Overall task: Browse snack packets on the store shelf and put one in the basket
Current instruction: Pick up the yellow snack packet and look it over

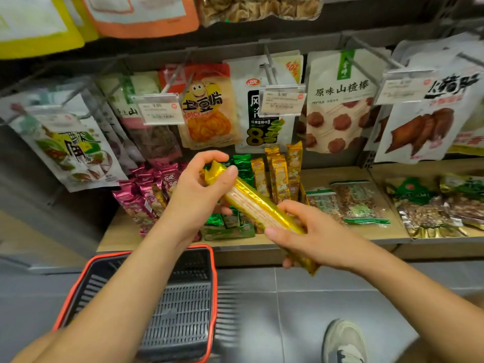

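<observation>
A long gold foil snack packet (255,203) lies slanted between both hands in front of the low shelf. My left hand (201,189) pinches its upper end with thumb and fingers. My right hand (311,234) grips the lower end, whose tip sticks out below the fingers. Under my left forearm hangs a black basket with a red rim (213,284); nothing shows inside it. More gold packets (281,176) stand upright on the shelf behind, beside green packets (242,166) and pink packets (146,192).
Snack bags hang on pegs above, with price tags (159,110). The wooden shelf (387,235) holds flat nut packs (356,203) at the right. A grey tiled floor lies below, and a shoe (344,341) shows at the bottom right.
</observation>
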Tool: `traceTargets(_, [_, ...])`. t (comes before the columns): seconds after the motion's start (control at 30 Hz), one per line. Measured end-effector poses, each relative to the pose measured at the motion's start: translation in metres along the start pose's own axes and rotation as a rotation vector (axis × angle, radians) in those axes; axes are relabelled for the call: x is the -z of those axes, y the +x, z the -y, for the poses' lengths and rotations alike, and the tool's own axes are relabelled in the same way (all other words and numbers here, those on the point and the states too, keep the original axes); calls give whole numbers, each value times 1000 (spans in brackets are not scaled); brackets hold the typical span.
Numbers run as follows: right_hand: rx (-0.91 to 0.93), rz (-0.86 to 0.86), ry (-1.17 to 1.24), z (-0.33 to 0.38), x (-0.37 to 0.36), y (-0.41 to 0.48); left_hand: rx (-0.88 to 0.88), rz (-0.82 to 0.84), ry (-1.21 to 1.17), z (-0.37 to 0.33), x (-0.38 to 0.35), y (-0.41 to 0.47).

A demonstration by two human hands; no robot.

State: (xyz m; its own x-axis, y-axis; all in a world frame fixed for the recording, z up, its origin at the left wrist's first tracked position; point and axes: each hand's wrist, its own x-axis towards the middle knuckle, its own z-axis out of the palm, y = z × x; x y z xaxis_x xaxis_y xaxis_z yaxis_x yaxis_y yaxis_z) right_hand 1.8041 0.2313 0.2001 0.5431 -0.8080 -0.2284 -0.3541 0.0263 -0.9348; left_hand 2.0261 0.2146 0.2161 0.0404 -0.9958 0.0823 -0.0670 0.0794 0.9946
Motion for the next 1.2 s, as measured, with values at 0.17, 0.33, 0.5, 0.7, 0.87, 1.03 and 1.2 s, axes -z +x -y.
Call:
traceTargets(0.17, [-56, 160, 343, 5, 7, 1, 30, 97, -388, -6, 14, 6])
traceTargets(0.33, [91, -235, -121, 0, -4, 0, 148, 21, -345, -3, 6, 5])
traceTargets(0.5, [206, -294, -563, -6, -3, -4, 107, -50, -235, 4, 3, 4])
traceTargets(0.7, [124, -182, -233, 1, 2, -8, 63, -38, -416, 1, 4, 5])
traceTargets(0.87, [327, -495, -700, -1, -16, -14, 149, 60, -442, 1, 2, 5])
traceTargets(1.03, [384, -544, -879, -3, -27, -13, 195, -114, -154, 8, -1, 7])
traceTargets(1.2, [225, -97, -254, -2, -8, -9, 208, -289, -195, 13, 8, 13])
